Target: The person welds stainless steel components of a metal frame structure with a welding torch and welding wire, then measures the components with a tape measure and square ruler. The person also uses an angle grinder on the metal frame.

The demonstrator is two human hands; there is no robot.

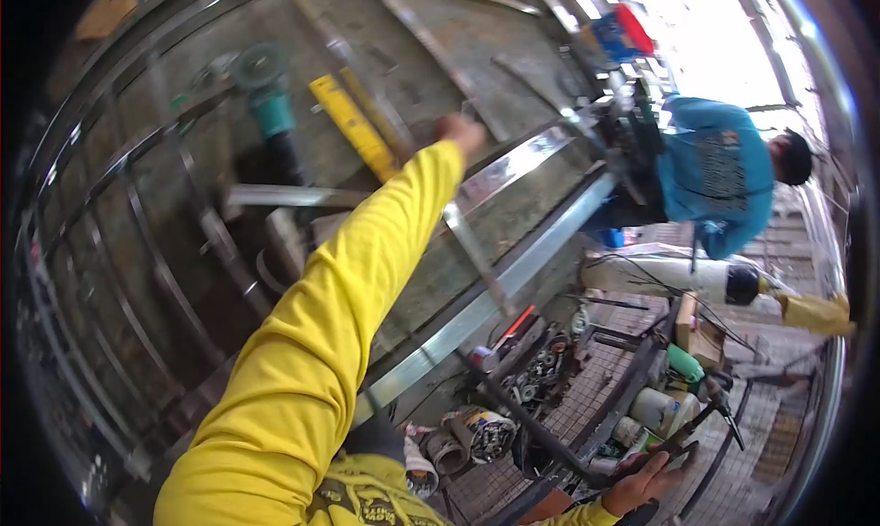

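Observation:
My left hand [463, 133] reaches out in a yellow sleeve over the metal worktop. It is smeared by motion, so its fingers and anything in them cannot be made out. Near it are a shiny flat metal bar [515, 166] and a yellow level [353, 127]. At the lower right, my right hand [642, 482] is closed around the handle of a dark torch-like tool [706, 414], which points away from me. A green and black angle grinder [273, 113] lies on the worktop, left of the level.
A co-worker in a blue shirt [720, 164] stands at the right, beyond the worktop's metal edge [513, 283]. A white gas cylinder [665, 278] lies across the view near the co-worker. Below are tubs of hardware [486, 434], bottles and loose parts. Metal frame bars [151, 242] cross the left side.

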